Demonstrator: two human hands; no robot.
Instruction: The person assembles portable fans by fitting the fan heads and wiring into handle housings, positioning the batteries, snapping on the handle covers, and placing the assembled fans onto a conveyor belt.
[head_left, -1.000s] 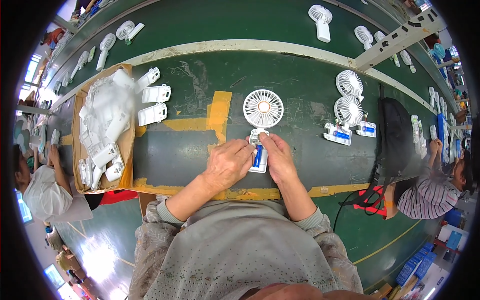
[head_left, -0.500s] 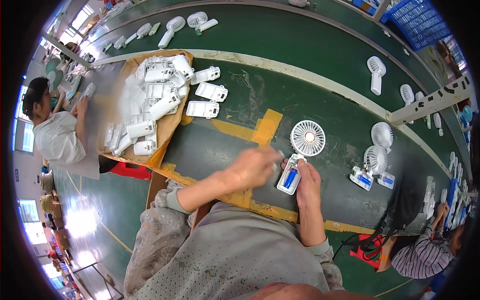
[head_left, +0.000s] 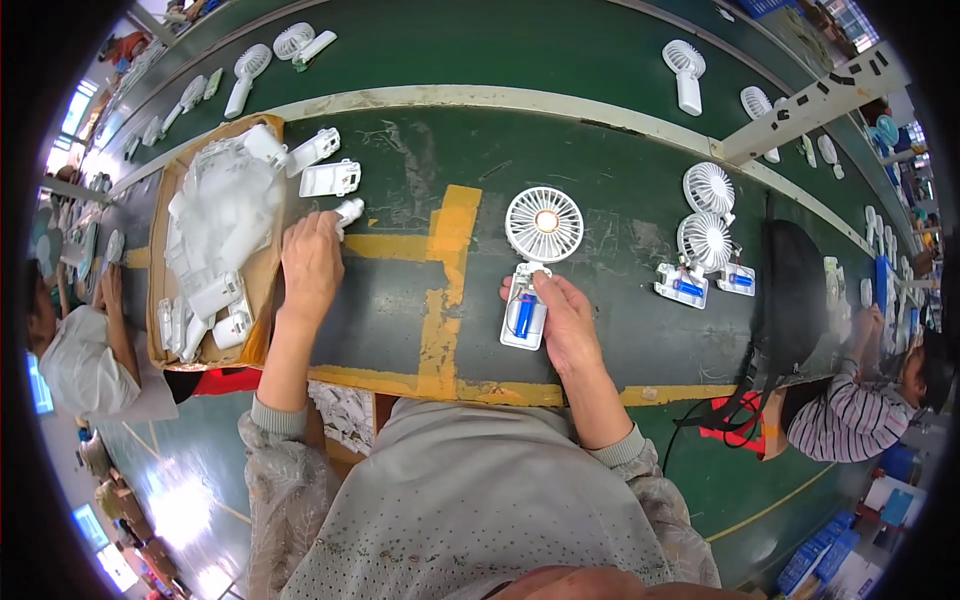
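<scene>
From the wearer's head, the wide fisheye camera is looking down past the grey perforated fabric apron and facing forward across the scuffed dark-green flat worktop, showing both bare hands fairly near while the long pale rail is curving farther off.

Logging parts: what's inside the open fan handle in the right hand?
A blue cylindrical battery lies in the open fan handle; whatever sits under it or the right fingers is covered.

Left hand stretched out leftward, back uppermost, grasping; right hand nearer midline, pinching.
</scene>
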